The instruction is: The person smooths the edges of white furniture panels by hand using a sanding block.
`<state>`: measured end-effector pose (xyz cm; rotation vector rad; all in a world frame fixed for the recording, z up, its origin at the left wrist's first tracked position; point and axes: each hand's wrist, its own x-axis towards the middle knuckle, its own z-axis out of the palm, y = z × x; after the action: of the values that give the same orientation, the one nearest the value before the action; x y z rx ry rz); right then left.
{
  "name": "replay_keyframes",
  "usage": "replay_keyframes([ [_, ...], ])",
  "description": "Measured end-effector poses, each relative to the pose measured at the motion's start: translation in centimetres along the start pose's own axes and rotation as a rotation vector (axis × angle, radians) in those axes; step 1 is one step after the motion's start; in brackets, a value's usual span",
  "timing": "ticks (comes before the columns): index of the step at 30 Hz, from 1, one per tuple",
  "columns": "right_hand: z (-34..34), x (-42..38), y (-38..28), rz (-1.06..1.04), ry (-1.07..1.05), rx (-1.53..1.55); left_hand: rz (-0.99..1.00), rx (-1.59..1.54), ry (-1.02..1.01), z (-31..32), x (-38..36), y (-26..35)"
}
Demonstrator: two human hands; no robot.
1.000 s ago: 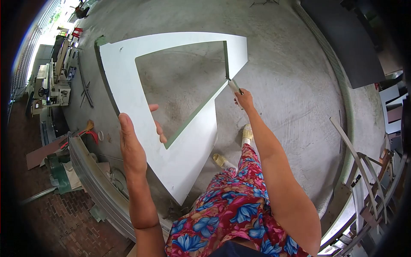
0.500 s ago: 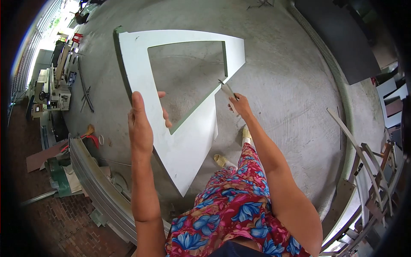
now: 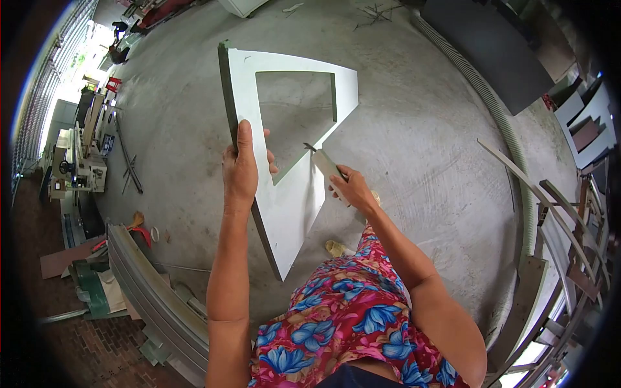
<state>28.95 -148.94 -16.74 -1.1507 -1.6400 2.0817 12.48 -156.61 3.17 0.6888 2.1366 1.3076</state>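
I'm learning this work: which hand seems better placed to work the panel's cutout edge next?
Probably the right hand: it holds a tool at the cutout edge, while the left hand grips the white panel.

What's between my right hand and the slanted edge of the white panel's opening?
In the head view, a flat pale tool, held in your right hand, spans that stretch to the white panel; whether its tip touches is unclear.
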Motion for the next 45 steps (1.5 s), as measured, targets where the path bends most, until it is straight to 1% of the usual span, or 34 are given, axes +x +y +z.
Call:
replay_keyframes([
  [3, 1.2, -2.9, -0.3, -0.075, -0.04, 0.024, 0.042, 0.053, 0.03, 0.1, -0.1, -0.6],
  [4, 1.4, -4.6, -2.1, -0.031, -0.056, 0.005, 0.062, 0.077, 0.052, 0.1, 0.0, -1.0],
  [7, 2.8, -7.8, -3.0, -0.073, -0.106, 0.085, 0.199, 0.139, 0.222, 0.9, 0.0, -1.7],
  [10, 2.9, -10.4, -4.2, -0.165, -0.241, 0.201, 0.137, 0.244, 0.192, 0.3, -0.1, -2.0],
  [11, 2.4, -10.1, -4.3, -0.121, -0.168, 0.141, 0.129, 0.257, 0.189, 0.2, -0.3, -1.9],
  [13, -0.1, -8.1, -4.2, -0.034, -0.029, 0.013, 0.156, 0.219, 0.212, 0.2, -0.5, -1.3],
  [15, -2.9, -2.7, -0.8, -0.036, 0.197, 0.019, 0.196, 0.199, 0.229, 0.0, -0.4, -1.7],
  [17, -5.7, 2.3, 0.0, 0.031, 0.215, -0.125, 0.225, 0.195, 0.221, -0.3, -0.3, -2.1],
  [18, -6.6, 4.7, 0.6, 0.03, 0.211, -0.183, 0.227, 0.198, 0.206, -0.6, -0.3, -2.2],
  [19, -7.3, 6.9, 1.1, 0.03, 0.205, -0.239, 0.226, 0.202, 0.191, -0.7, -0.4, -2.4],
  [22, -8.3, 12.7, 2.0, 0.068, 0.094, -0.376, 0.295, 0.17, 0.19, -0.8, -0.4, -2.6],
  [23, -8.4, 14.3, 2.2, 0.083, 0.08, -0.425, 0.284, 0.163, 0.177, -1.0, -0.4, -2.5],
  [29, -7.8, 20.8, 1.9, 0.192, -0.02, -0.677, 0.246, 0.124, 0.107, -2.2, -0.3, -1.9],
  [31, -7.7, 22.6, 2.5, 0.203, -0.017, -0.759, 0.226, 0.1, 0.077, -2.5, -0.2, -2.0],
  [33, -7.9, 24.9, 4.1, 0.223, -0.059, -0.844, 0.239, 0.105, 0.067, -2.7, -0.2, -2.0],
  [34, -8.0, 25.6, 4.4, 0.232, -0.079, -0.887, 0.248, 0.107, 0.062, -2.8, -0.2, -2.1],
  [37, -8.5, 26.8, 4.8, 0.191, -0.114, -0.875, 0.233, 0.145, 0.052, -3.1, -0.6, -2.6],
  [40, -8.7, 27.7, 4.3, 0.221, -0.221, -0.933, 0.304, 0.137, 0.065, -2.6, -0.7, -2.4],
  [43, -8.4, 26.8, 2.6, 0.313, -0.274, -0.847, 0.367, 0.199, 0.09, -2.6, -1.0, -2.3],
  [45, -8.2, 26.0, 2.1, 0.264, -0.316, -0.868, 0.42, 0.204, 0.138, -2.2, -1.1, -2.4],
])
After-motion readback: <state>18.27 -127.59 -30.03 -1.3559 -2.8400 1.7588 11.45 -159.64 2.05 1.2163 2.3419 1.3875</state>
